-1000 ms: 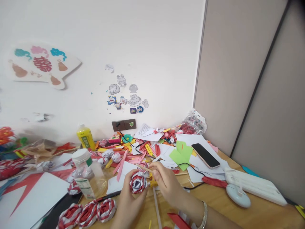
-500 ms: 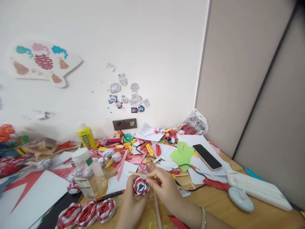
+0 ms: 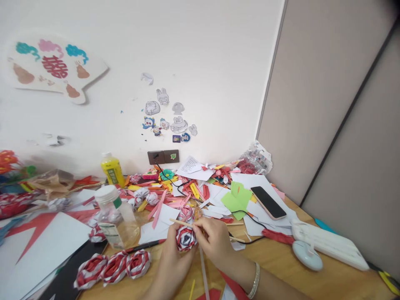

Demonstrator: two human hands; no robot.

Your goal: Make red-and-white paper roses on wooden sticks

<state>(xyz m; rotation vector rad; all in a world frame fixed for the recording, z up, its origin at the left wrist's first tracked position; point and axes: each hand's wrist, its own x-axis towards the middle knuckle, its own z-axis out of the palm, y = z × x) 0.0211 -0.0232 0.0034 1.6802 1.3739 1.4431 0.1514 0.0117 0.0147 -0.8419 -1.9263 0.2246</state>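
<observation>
Lower centre of frame: red-and-white paper rosette (image 3: 186, 239), dark-centred, cupped in the left hand (image 3: 175, 257), thumb along its near-left edge. Right hand (image 3: 214, 238) pinches a thin pale stick (image 3: 181, 223) between thumb and fingers, lying across the rosette's upper edge. Hands close together; whether stick touches paper, cannot tell.

Risks, my judgement: a tight left grip could crush the folds; a loose one might let the rosette turn under the stick. A slip of the pinch could drive the tip into the left thumb or tear a petal. Black cord (image 3: 253, 241), right of the hands, could snag the right wrist. Left-swinging elbow might disturb three finished-looking rosettes (image 3: 114, 267) on the counter (image 3: 275, 259), lower left.
</observation>
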